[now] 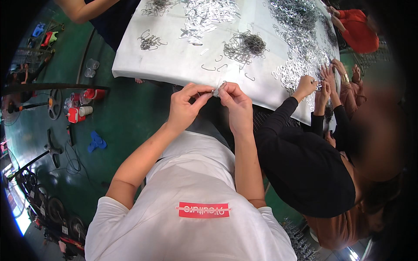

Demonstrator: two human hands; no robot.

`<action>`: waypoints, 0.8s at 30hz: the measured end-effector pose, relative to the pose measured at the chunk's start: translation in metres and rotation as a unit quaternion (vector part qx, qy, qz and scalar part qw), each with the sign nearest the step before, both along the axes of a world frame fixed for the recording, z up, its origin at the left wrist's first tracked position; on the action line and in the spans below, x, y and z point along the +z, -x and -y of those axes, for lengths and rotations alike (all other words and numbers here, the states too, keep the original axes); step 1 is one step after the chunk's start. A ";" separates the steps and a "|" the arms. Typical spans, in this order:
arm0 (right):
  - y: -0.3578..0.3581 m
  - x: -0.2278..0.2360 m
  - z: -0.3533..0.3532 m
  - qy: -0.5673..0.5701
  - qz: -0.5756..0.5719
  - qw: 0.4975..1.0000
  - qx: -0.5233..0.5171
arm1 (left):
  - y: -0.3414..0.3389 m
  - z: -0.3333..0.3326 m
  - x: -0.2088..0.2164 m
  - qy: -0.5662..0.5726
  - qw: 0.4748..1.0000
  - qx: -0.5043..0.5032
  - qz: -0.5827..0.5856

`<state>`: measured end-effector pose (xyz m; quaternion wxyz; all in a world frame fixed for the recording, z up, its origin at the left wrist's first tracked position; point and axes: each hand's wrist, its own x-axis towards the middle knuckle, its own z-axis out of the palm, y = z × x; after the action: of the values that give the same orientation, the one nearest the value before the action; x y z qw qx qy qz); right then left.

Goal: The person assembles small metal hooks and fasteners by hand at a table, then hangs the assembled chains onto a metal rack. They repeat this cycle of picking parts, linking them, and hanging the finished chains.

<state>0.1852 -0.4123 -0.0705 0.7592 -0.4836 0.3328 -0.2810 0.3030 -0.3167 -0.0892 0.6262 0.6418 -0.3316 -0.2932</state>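
At the near edge of the white-covered table [170, 65], my left hand [183, 104] and my right hand [237, 103] meet, both closed. Their thumbs and fingertips pinch a small silvery metal piece [216, 92] between them. Its exact kind is too small to make out, and the fingers hide part of it. Just beyond my hands lie a few loose bent wire hooks [208, 68]. A tangled pile of dark wire hooks [246, 48] is behind these, with a smaller hook pile [150, 41] to its left.
Narrow silvery pieces [208, 19] are heaped at the far middle, with larger metal heaps [300, 52] at right. A co-worker in black [305, 161] sits close on my right, hands over the table. Red containers [76, 115] and blue slippers [96, 141] are on the green floor.
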 end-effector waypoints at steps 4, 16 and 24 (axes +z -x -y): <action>-0.004 -0.004 -0.003 0.061 -0.009 0.998 -0.025 | 0.001 0.002 0.001 -0.007 1.000 0.006 0.003; -0.008 -0.006 -0.015 0.307 -0.023 0.949 -0.074 | -0.073 0.076 -0.072 -0.028 0.950 0.056 0.307; -0.011 -0.004 -0.017 0.345 -0.062 0.935 -0.055 | -0.096 0.126 -0.124 -0.135 0.855 -0.028 0.500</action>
<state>0.1965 -0.3950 -0.0746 0.5071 -0.7128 0.2884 -0.3894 0.3986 -0.4426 -0.2136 0.2744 0.7709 -0.5747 0.0083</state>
